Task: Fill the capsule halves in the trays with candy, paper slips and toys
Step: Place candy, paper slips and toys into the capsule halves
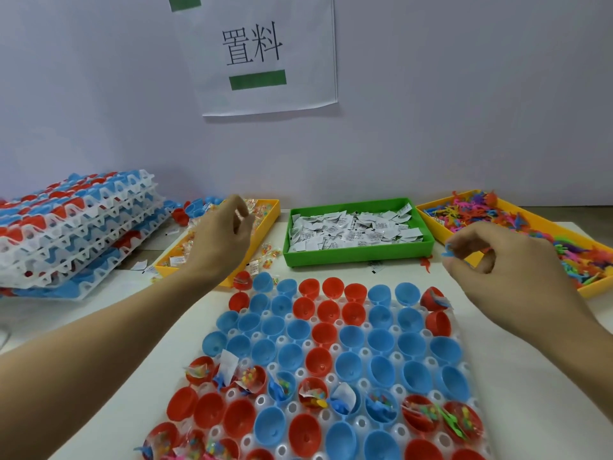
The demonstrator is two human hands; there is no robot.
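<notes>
The left hand (222, 235) reaches out over the yellow plastic candy tray (265, 224), wrist bent, its fingers curled together and pinching a small clear candy packet (239, 213) at the tips. The right hand (507, 263) hangs in the air at the near edge of the yellow toy tray (593, 288), fingers curled in, pinching a tiny blue rubber toy (448, 252) between thumb and first finger. Below both hands lies the clear plastic tray (358, 386) packed with red and blue capsule halves (351, 336), their open sides up. Most cups in the middle and far rows hold nothing, while about a dozen near ones hold candy, a white paper slip or a toy. There is bare white table (547, 410) to the right of this tray and a gap between it and the three boxes behind. The green plastic tray (358, 257) full of white paper slips (351, 230) sits between the two yellow ones. At the far left stands one stack of white trays (76, 227) with more red and blue halves, leaning a little. A white paper sign (262, 54) with two green tape strips hangs on the wall.
</notes>
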